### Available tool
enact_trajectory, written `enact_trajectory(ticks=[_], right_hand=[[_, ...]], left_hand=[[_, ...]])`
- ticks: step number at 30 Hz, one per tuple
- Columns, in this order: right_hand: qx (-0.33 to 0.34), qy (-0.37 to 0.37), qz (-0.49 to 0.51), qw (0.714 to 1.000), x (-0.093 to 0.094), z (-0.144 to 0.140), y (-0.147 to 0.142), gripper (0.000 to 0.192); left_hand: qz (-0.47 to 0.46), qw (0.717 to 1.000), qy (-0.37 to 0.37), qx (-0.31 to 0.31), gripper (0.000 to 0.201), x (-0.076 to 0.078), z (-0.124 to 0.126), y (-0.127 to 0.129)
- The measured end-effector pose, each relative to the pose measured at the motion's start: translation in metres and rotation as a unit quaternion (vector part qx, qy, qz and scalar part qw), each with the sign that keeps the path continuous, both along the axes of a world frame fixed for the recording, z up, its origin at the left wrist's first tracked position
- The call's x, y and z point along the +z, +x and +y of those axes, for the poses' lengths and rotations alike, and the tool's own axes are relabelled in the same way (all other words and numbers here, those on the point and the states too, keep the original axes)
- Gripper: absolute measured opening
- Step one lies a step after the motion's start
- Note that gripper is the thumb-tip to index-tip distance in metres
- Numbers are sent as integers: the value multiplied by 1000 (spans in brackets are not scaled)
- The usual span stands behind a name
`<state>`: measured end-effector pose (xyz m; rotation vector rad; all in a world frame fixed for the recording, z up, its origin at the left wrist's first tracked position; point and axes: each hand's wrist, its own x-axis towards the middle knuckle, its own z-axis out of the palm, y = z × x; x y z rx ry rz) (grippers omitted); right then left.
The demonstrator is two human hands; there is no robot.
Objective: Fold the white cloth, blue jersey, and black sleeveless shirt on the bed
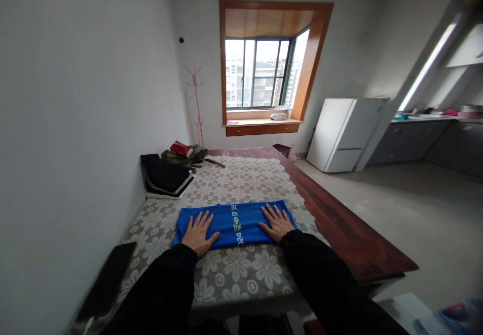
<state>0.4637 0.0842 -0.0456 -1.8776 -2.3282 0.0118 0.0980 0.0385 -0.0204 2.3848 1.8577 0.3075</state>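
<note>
Evidently, the left hand (198, 235) and the right hand (278, 223) shared one piece of work: each lay palm down, fingers spread, on its own end of a folded blue cloth (224, 223). Neither gripped anything; that splayed pose probably pressed the fabric flat at both ends at once. The cloth lay crosswise on a flowered tablecloth (236, 264), near the wearer and so easy for both arms to reach, its printed lettering facing up between the hands. The tablecloth presumably protected the reddish bench (347, 239), whose wood showed bare along the right.

By count, there were two hands, one blue cloth, one tablecloth and one bench. Beside the left wall, perhaps set out of the way, were one black item (162, 174), one olive bag (196, 156) and one red packet (181, 148), which rested on the bag. Beyond stood one white fridge (347, 134).
</note>
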Motion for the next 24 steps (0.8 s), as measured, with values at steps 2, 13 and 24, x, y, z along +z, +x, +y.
enact_trajectory(ticks=[2, 13, 24], right_hand=[[-3, -18, -9, 1000, 4, 1, -2, 74], [34, -4, 22, 999, 0, -9, -20, 71], [276, -19, 313, 909, 54, -26, -118, 40]], left_hand=[[4, 999, -6, 31, 69, 4, -1, -6], [33, 959, 30, 281, 79, 11, -33, -51], [-189, 946, -82, 252, 33, 37, -54, -61]])
